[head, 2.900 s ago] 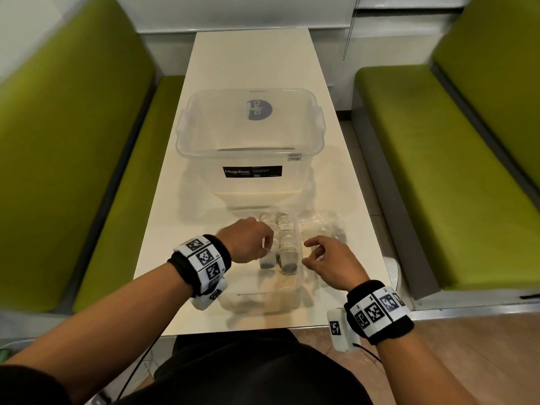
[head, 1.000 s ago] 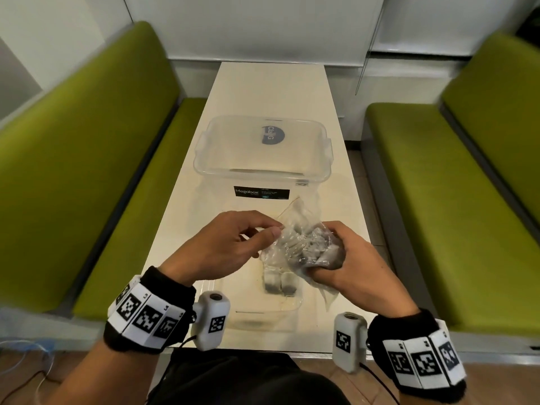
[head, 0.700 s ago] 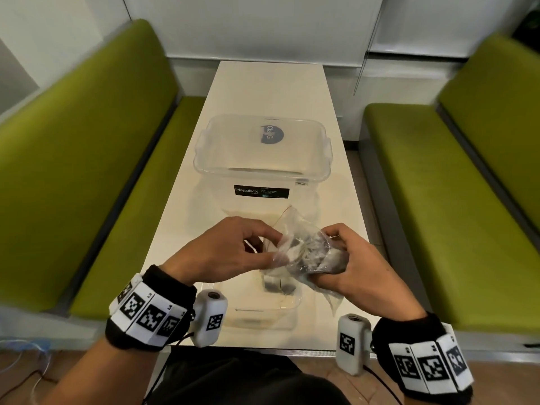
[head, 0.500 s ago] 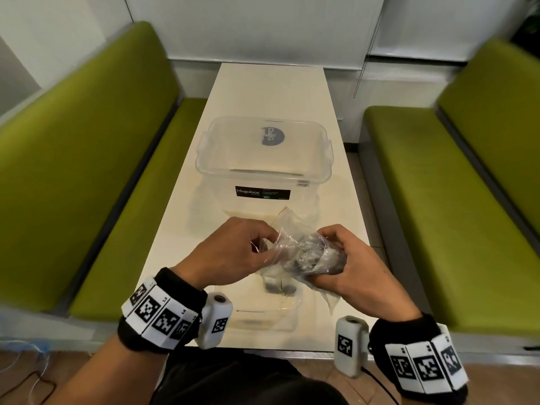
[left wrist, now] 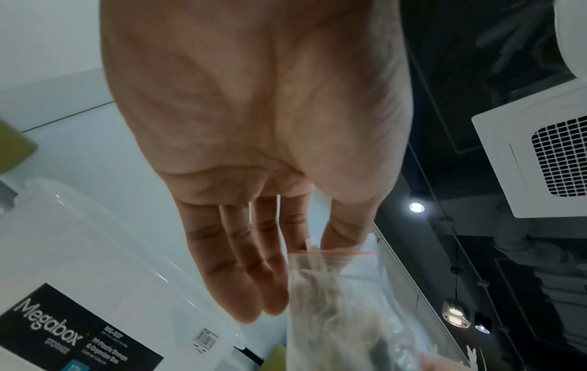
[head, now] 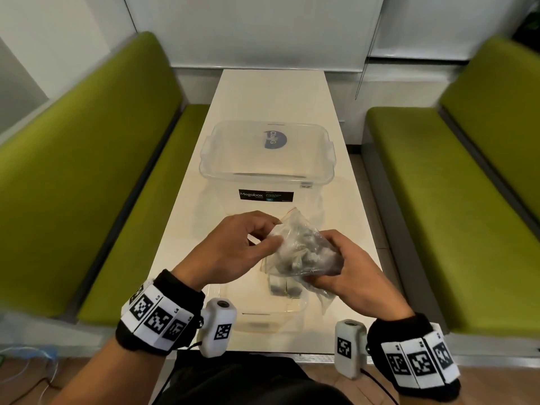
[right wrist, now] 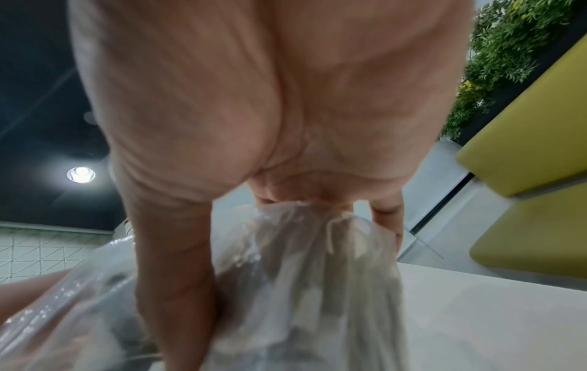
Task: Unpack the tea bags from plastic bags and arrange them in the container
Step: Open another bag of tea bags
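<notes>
Head view: one clear zip-top plastic bag of grey tea bags (head: 304, 252) is gripped by the right hand (head: 347, 267) and pinched by the left hand (head: 233, 249) above the white table's (head: 271, 95) near edge; one clear rectangular plastic container (head: 267, 168) stands mid-table; a second bag (head: 285, 287) lies beneath.

A long, narrow white tabletop (head: 271, 92) runs away from the person between two green benches, its far end against the wall. About midway along it stands a clear plastic container (head: 267, 173), open at the top, with a black label on its near wall. Near the front edge lies a clear plastic bag (head: 263, 314), flat on the surface, with a few grey tea bags (head: 285, 287) inside it at its far end. The far stretch beyond the container is plain and glossy.
</notes>
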A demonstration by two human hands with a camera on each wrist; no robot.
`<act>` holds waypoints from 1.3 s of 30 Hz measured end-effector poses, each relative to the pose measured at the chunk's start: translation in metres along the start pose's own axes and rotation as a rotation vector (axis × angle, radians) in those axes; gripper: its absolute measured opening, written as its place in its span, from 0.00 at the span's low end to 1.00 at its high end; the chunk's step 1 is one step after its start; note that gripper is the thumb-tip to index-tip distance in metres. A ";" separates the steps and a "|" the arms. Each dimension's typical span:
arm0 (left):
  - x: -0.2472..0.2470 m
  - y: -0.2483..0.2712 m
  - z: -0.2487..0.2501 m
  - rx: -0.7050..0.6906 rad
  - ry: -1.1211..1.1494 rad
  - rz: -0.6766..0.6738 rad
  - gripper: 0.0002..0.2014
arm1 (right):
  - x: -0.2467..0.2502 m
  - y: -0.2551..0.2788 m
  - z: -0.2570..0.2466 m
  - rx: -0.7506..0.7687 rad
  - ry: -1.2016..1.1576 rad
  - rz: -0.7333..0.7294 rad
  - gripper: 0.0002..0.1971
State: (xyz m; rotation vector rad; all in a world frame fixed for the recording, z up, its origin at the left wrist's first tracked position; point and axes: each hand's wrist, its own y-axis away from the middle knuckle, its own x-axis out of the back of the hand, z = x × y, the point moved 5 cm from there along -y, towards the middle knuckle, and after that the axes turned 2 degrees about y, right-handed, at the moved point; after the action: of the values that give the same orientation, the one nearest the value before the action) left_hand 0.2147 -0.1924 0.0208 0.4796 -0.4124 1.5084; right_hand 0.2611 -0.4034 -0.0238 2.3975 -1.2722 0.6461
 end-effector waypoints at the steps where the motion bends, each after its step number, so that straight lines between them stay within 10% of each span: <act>1: 0.001 0.000 0.000 0.002 -0.014 0.015 0.08 | -0.001 -0.001 0.002 -0.002 -0.006 -0.004 0.29; 19: 0.017 -0.014 -0.021 0.120 0.318 0.204 0.10 | -0.005 -0.018 0.047 -0.127 -0.079 -0.012 0.28; 30: 0.011 -0.006 -0.054 0.256 0.457 0.148 0.11 | -0.004 -0.026 0.147 -0.517 -0.028 0.135 0.19; 39: 0.006 -0.003 -0.060 0.279 0.444 0.113 0.10 | -0.022 -0.032 0.163 -0.635 0.096 0.129 0.39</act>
State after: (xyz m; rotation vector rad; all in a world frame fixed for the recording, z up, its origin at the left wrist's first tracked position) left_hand 0.2152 -0.1550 -0.0260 0.3266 0.1221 1.7373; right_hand 0.3145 -0.4530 -0.1751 1.7598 -1.3470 0.3159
